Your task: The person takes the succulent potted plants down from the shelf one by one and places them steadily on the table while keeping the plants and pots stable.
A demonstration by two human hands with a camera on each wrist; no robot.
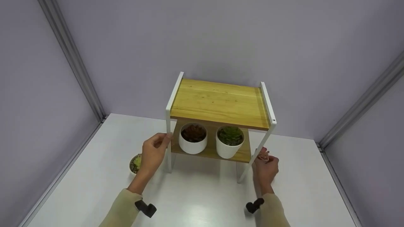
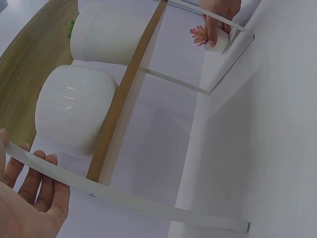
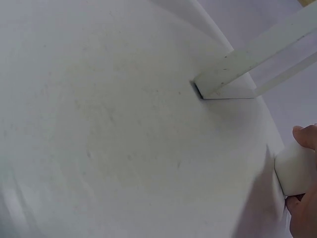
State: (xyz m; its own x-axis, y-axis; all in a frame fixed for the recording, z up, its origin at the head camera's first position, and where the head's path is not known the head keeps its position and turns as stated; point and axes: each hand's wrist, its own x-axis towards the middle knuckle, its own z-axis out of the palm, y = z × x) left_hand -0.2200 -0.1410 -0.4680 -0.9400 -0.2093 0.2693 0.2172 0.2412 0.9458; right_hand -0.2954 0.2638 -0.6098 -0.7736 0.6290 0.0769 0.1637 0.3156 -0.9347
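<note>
Yellow-green leaves mark the first thing we meet at the left: a small potted succulent (image 1: 136,163) on the white table (image 1: 195,201), partly hidden behind our left hand (image 1: 153,153). That hand grasps the left white upright (image 1: 168,126) of the two-tier rack (image 1: 174,94), thumb on one side and fingers on the other. Next come the rack's upper wooden board (image 1: 217,104) and, below it, the lower wooden board (image 1: 211,148), where a brownish-red succulent (image 1: 193,132) and a green succulent (image 1: 230,135) stand side by side in white pots (image 1: 227,150). Just beyond the right white upright (image 1: 247,168), our right hand (image 1: 266,170) pinches the small white pot (image 3: 295,171) of a pink succulent (image 1: 263,153) — whether its base rests on the table, we cannot tell. We judge the work about half done: two plants stand on the rack, while the yellow-green and the pink are both off it.
</note>
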